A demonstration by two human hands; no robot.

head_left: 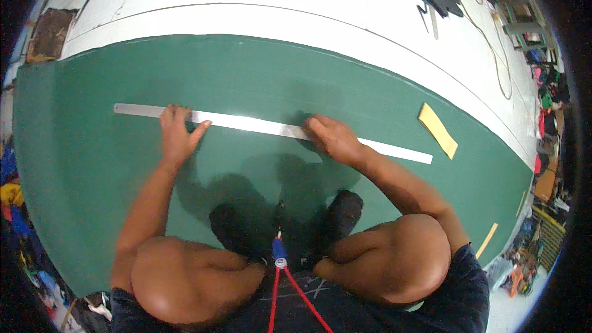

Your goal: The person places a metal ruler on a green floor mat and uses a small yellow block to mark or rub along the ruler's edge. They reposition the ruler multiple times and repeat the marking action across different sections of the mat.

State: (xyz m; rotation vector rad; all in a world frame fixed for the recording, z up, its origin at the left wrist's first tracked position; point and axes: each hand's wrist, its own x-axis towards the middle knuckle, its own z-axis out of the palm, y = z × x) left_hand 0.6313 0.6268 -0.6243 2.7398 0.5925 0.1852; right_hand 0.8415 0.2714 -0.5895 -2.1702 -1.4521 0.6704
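A long metal ruler (246, 123) lies flat on a large green sheet (246, 68), slanting slightly down to the right. My left hand (177, 135) rests on its left part, thumb spread away from the fingers, fingertips over the metal. At the ruler's right half is my right hand (333, 139), its fingers curled together by the strip's edge. Whatever those fingers may pinch is hidden. The ruler passes under the right hand and shows again beyond it.
I squat on the sheet, knees and dark shoes (345, 209) close to the ruler. Right of it lies a yellow strip (438, 131); a thinner yellow strip (487, 240) lies nearer. White floor (277, 0) borders the far side. A red lanyard (275, 296) hangs in front of me.
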